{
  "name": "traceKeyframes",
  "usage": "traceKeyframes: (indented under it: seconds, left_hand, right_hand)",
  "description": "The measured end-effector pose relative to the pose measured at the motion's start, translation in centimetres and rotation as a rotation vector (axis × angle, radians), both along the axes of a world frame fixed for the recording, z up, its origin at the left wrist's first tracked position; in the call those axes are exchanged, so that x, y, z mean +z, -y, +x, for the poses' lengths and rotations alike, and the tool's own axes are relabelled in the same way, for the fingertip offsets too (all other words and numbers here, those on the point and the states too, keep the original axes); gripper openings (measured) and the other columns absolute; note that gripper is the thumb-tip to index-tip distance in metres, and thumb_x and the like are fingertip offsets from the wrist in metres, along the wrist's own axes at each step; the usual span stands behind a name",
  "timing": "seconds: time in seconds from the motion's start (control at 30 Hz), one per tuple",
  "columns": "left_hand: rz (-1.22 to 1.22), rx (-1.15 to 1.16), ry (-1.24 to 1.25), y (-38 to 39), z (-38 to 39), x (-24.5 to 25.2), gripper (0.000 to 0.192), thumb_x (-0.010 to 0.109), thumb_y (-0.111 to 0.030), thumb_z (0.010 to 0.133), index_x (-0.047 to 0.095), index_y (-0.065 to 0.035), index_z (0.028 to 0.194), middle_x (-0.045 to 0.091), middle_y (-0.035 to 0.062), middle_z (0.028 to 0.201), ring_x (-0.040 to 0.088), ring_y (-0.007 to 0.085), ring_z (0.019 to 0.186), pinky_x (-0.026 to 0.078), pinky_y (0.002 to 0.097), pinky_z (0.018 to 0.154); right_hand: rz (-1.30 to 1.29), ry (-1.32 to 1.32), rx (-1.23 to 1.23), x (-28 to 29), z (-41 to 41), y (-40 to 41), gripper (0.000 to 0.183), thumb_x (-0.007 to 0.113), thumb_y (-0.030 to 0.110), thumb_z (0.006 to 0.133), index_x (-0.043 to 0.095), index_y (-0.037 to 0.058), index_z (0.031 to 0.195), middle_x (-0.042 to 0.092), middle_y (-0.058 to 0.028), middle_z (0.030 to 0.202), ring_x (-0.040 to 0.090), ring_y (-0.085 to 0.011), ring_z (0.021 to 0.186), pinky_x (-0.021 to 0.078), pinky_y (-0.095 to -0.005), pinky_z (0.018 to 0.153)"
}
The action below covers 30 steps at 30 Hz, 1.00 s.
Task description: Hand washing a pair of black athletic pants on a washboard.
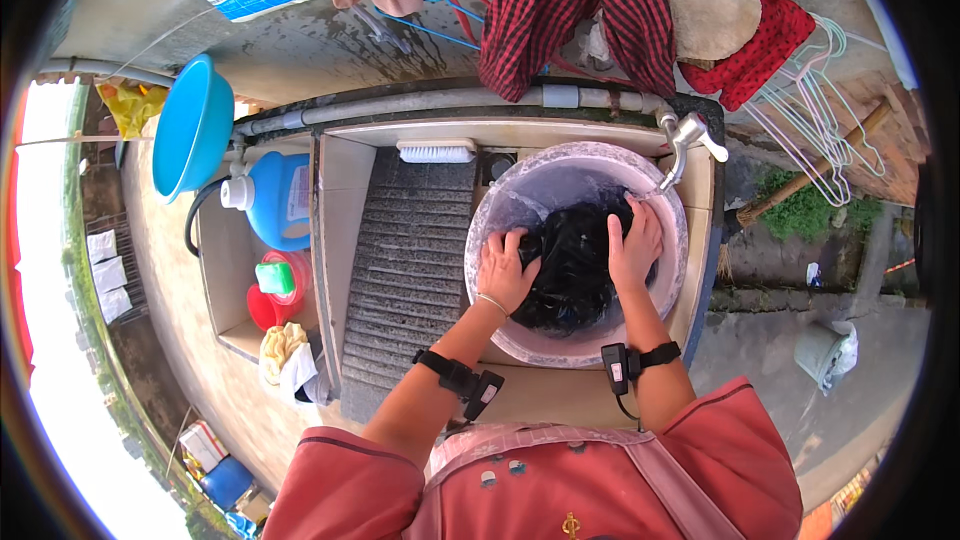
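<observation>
A bundle of wet black cloth [570,262] lies in a round, pale pinkish basin [525,349] with a worn, mottled rim. My left hand [508,270] has its thumb and fingers around a bunch of the cloth on its left side. Against the right side of the bundle rests my right hand [636,240], thumb apart from the fingers; whether it grips any fabric is not clear. Just above that hand, a metal tap [682,142] reaches over the basin's rim. How much water lies under the cloth is hidden.
Left of the basin is a ribbed stone washboard [409,262], with a scrub brush [436,151] at its top. The side compartment holds a blue detergent jug [274,199], a red scoop [264,307] and a green soap bar [275,278]. A blue basin [196,131] leans above; hangers [821,112] hang right.
</observation>
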State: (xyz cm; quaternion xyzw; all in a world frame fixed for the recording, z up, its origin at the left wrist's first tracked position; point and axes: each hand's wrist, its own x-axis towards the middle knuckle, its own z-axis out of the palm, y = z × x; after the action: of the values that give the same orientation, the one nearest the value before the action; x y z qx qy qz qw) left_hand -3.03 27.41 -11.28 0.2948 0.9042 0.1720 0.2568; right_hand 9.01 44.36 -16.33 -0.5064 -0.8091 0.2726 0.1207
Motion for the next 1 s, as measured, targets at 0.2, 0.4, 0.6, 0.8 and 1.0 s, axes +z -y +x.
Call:
traceKeyframes:
  seconds: [0.2, 0.4, 0.6, 0.8, 1.0]
  left_hand:
    - [0.121, 0.079, -0.165, -1.9, 0.2, 0.0, 0.061, 0.065, -0.016, 0.072, 0.043, -0.0093, 0.129, 0.043, 0.0213, 0.125, 0.039, 0.0431, 0.119, 0.037, 0.0461, 0.098]
    - [0.713, -0.313, 0.143, -5.9, 1.2, 3.2, 0.036, 0.067, -0.007, 0.073, 0.057, -0.0054, 0.107, 0.059, 0.0146, 0.103, 0.057, 0.0329, 0.097, 0.047, 0.038, 0.086]
    - [0.338, -0.119, 0.401, -6.4, 3.9, 1.6, 0.043, 0.073, -0.024, 0.073, 0.057, -0.0085, 0.11, 0.055, 0.0105, 0.103, 0.057, 0.0307, 0.098, 0.049, 0.039, 0.084]
    - [0.047, -0.292, -0.015, -6.3, 5.8, 1.0, 0.052, 0.072, -0.017, 0.07, 0.052, -0.0157, 0.118, 0.047, 0.0105, 0.115, 0.051, 0.0281, 0.109, 0.05, 0.0399, 0.082]
    - [0.114, -0.412, -0.204, -5.0, 5.0, -0.1, 0.04, 0.065, -0.006, 0.071, 0.059, -0.0173, 0.108, 0.045, 0.0123, 0.125, 0.05, 0.0302, 0.112, 0.048, 0.0417, 0.086]
  right_hand:
    - [-0.073, -0.175, -0.134, -0.5, 4.4, 2.0, 0.065, 0.067, 0.032, 0.083, 0.039, 0.0013, 0.133, 0.04, -0.0206, 0.132, 0.039, -0.0336, 0.124, 0.0308, -0.0395, 0.104]
    - [-0.713, -0.461, -0.237, -1.9, 6.2, 2.5, 0.055, 0.071, 0.015, 0.075, 0.045, -0.0038, 0.119, 0.058, -0.0058, 0.081, 0.058, -0.0159, 0.075, 0.0477, -0.0283, 0.07]
    - [-0.312, -0.321, 0.443, 6.1, 6.1, 6.0, 0.039, 0.064, 0.005, 0.069, 0.056, 0.0025, 0.107, 0.061, -0.0084, 0.083, 0.059, -0.0251, 0.082, 0.0475, -0.0348, 0.075]
    - [-0.415, -0.286, 0.452, 5.4, 8.0, 4.1, 0.029, 0.057, -0.002, 0.069, 0.062, 0.0035, 0.097, 0.061, -0.0116, 0.098, 0.056, -0.0293, 0.097, 0.0444, -0.0389, 0.087]
    - [-0.095, -0.073, 0.237, 3.6, 8.2, 1.9, 0.061, 0.062, -0.005, 0.068, 0.044, 0.0078, 0.125, 0.049, -0.0219, 0.119, 0.051, -0.0343, 0.109, 0.0415, -0.04, 0.095]
